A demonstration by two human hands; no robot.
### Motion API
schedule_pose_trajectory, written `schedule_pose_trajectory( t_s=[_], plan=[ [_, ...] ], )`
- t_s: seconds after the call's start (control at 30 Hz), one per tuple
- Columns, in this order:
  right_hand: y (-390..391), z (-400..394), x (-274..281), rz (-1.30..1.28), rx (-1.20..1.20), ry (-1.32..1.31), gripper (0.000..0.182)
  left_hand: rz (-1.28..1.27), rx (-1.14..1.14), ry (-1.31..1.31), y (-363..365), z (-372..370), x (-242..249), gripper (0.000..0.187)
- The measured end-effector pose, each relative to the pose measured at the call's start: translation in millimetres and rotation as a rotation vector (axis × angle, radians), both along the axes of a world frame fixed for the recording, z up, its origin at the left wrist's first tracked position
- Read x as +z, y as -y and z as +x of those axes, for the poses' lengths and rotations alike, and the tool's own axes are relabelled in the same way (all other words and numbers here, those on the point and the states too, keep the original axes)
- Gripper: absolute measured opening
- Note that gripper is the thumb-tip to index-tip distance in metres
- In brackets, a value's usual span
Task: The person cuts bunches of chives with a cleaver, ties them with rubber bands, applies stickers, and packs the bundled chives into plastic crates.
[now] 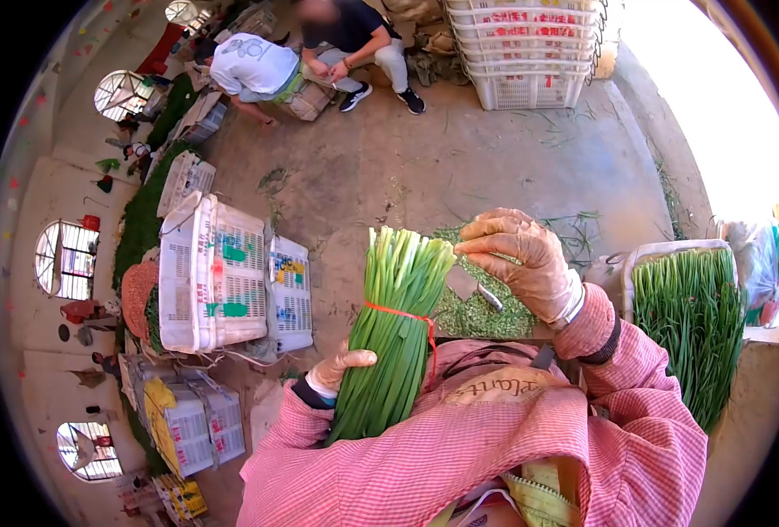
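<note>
As left fingers (354,358) clasp flat, red-banded leaves (377,367), right fingers (493,245) curl beside pale ends (400,243), grip unclear

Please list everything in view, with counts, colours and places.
Stalk bundle: one, green with pale ends, in the left hand
Tie: one, red, around the bundle
Cut scraps: many, pale green, beyond the lap
Small item: one, silvery, on the scraps; kind unclear
Crate stack: one, white, top
Other crates: several, whitish, left
Loose greens: one crateful, right
Plastic bag: one, clear, far right
Windows: four, barred, far left
Nearby people: two, white and black tops, upper left
Left hand, right hand: tan-gloved, at the bundle
</note>
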State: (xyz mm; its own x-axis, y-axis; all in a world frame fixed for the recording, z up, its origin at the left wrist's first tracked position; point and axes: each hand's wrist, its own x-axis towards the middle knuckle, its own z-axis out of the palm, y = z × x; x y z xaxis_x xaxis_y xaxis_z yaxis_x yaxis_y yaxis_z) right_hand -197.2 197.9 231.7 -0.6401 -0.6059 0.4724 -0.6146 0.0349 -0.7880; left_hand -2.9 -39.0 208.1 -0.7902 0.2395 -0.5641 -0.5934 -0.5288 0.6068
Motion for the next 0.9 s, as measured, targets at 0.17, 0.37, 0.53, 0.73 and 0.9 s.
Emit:
schedule_pose_trajectory(
  t_s=[0.17, 0.37, 0.53, 0.73, 0.9],
  plan=[
    [32.3, 6.1, -9.4, 0.063, 0.030, -0.034, 0.019, -0.030, 0.070, -0.005, -19.7, 6.5, -12.2, 0.065],
    [55.8, 12.6, -38.2, 0.401, 0.013, 0.028, 0.032, -0.244, 0.207, 0.027, -37.1, 13.9, 3.0, 0.051],
    [65.3, 10.8, -51.3, 0.229, 0.113, 0.297, 0.030, -0.293, 0.286, 0.090, -46.8, 15.5, 8.2, 0.050],
    [61.7, 7.9, -58.6, 0.331, 0.182, 0.483, 0.023, -0.284, 0.278, 0.171, -52.4, 17.1, 5.6, 0.052],
    [60.7, 2.7, -73.9, 0.387, 0.325, 0.572, 0.022, -0.280, 0.300, 0.234, -56.6, 17.7, 7.0, 0.054]
  ],
)
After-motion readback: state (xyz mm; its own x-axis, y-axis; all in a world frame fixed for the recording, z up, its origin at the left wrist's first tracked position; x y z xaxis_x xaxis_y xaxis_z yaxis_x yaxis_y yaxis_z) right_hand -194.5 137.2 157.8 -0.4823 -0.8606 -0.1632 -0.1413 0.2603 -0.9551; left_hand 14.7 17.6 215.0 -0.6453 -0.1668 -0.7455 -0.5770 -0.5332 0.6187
